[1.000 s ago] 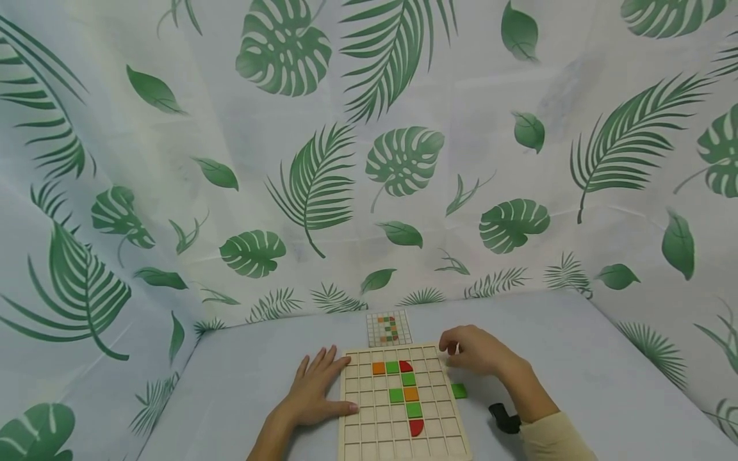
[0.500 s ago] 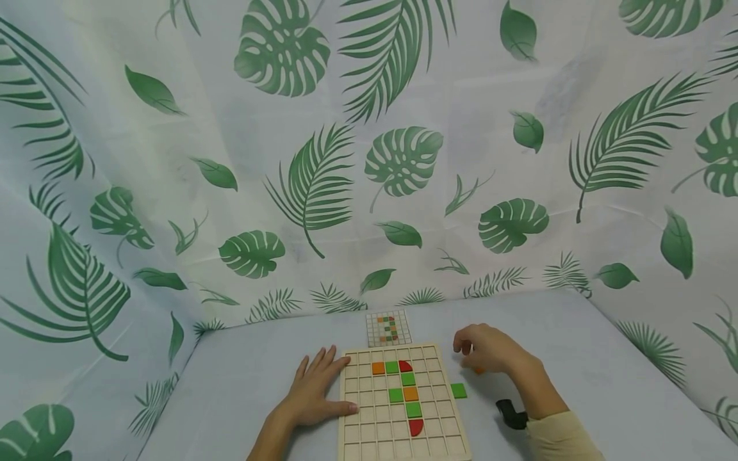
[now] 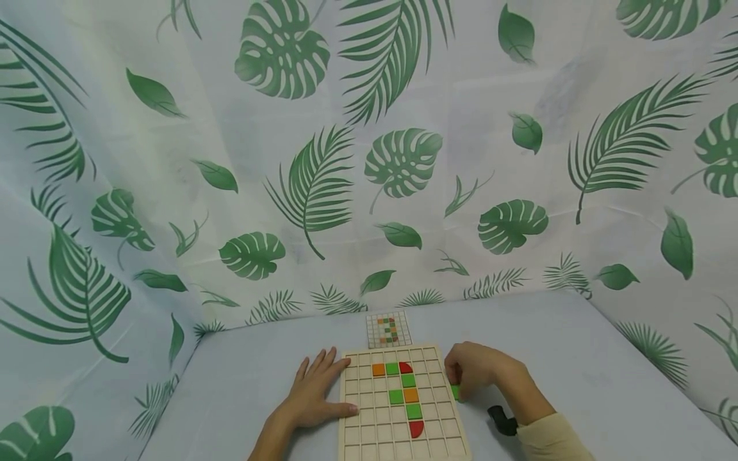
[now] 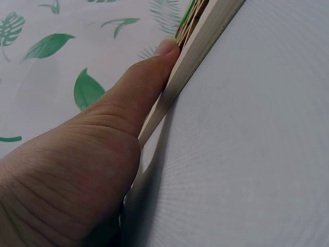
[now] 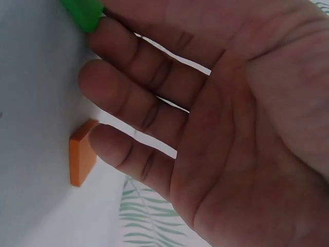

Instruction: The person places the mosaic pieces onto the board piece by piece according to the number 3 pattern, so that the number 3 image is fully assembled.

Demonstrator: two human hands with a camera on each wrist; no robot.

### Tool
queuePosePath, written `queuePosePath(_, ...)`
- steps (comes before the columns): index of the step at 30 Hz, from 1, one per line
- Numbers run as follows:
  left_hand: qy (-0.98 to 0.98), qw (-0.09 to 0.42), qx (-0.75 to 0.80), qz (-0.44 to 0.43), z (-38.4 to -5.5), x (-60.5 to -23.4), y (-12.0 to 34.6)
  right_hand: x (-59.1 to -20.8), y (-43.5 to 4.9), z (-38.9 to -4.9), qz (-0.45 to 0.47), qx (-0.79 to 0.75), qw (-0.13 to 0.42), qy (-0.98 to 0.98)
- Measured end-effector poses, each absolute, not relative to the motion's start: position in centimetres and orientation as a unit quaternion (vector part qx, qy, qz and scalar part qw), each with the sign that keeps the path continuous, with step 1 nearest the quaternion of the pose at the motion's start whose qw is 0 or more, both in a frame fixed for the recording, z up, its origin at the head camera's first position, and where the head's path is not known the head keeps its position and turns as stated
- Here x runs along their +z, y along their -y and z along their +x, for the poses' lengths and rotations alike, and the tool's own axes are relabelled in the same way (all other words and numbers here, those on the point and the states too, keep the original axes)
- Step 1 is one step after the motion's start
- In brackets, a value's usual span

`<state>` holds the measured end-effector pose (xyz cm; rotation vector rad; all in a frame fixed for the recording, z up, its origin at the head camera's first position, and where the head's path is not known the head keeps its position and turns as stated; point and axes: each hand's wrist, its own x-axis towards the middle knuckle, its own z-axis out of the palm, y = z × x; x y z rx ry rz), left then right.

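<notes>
A pale wooden grid board (image 3: 369, 435) lies on the table, with green, orange and red tiles set in its cells. Its left edge is steadied by my left hand (image 3: 314, 392), fingers spread and thumb (image 4: 159, 54) resting over the rim. My right hand (image 3: 484, 370) is beside the board's right edge, fingers bent down at a loose green tile (image 3: 456, 392). The right wrist view has that green tile at the fingertips, apparently pinched; thumb contact is hidden. An orange tile (image 5: 82, 153) sits on the table by the little finger.
Behind the board lies a small pattern card (image 3: 373, 333) with a coloured grid. A black object (image 3: 503, 421) is at the right wrist. Leaf-printed cloth (image 3: 357, 192) walls in the back and sides of the table.
My right hand first shifted right from the board's upper right corner, an orange tile showing beneath it, then came back down and left onto the green tile. The left hand stays in place.
</notes>
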<state>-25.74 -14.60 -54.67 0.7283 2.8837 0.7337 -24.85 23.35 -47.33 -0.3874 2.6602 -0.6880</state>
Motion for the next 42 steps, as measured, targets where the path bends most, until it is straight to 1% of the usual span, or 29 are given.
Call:
queuePosePath(8,-0.941,0.037,0.241,0.236,-25.7,-54.7,14.5,-47.3,-23.2,-24.9,-0.154,-0.241,0.169,-0.943)
queuePosePath(16,-0.941,0.037,0.238,0.238,-25.7,-54.7,14.6,-46.7,-23.2,-25.5,-0.192,-0.261,0.092,-0.942)
queuePosePath(20,-0.941,0.038,0.239,0.238,-25.7,-54.7,14.6,-46.4,-22.9,-25.8,-0.21,-0.298,0.076,-0.928)
queuePosePath(25,-0.941,0.037,0.239,0.238,-25.6,-54.6,14.6,-46.3,-22.0,-25.9,-0.241,-0.337,0.082,-0.907)
queuePosePath(35,-0.939,0.034,0.24,0.243,-25.6,-54.7,14.7,-46.5,-20.6,-25.8,-0.266,-0.344,0.09,-0.896)
queuePosePath(42,-0.939,0.035,0.243,0.242,-25.6,-54.8,14.7,-46.8,-19.8,-25.7,-0.28,-0.355,0.086,-0.888)
